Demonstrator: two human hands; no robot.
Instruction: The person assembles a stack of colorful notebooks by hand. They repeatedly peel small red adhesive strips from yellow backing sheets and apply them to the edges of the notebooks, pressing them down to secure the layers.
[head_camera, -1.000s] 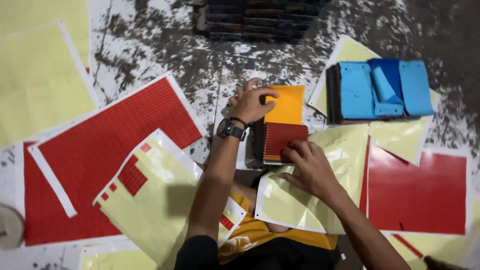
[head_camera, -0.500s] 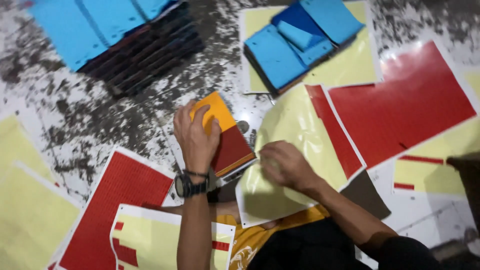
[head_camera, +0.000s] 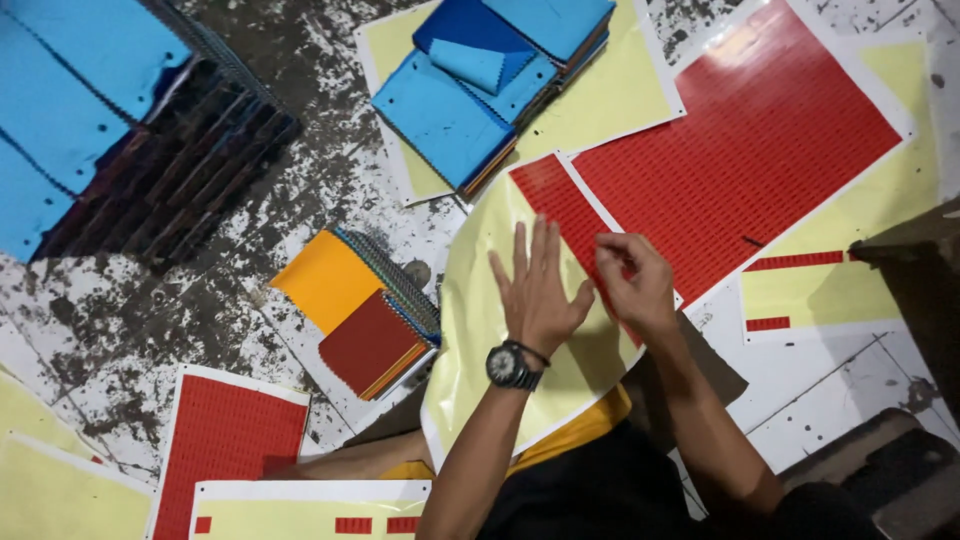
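Broadly, the spattered floor (head_camera: 200, 330) is strewn with sticker sheets, the largest a red sticker sheet (head_camera: 760, 140) at upper right. A yellowish backing sheet (head_camera: 480, 340) curls across the person's lap, a strip of red stickers (head_camera: 560, 205) remaining along its upper edge. The left hand (head_camera: 535, 290) lies flat on it, fingers spread, gripping nothing. The right hand (head_camera: 635, 280) pinches thumb against fingertips at that strip's edge; whether a sticker is already lifted I cannot tell. Judging by this, peeling one sticker is in hand; it calls for a steady pull while the sheet is pinned. Left of the sheet lies a stack of swatch books (head_camera: 365, 315), orange and dark red on top.
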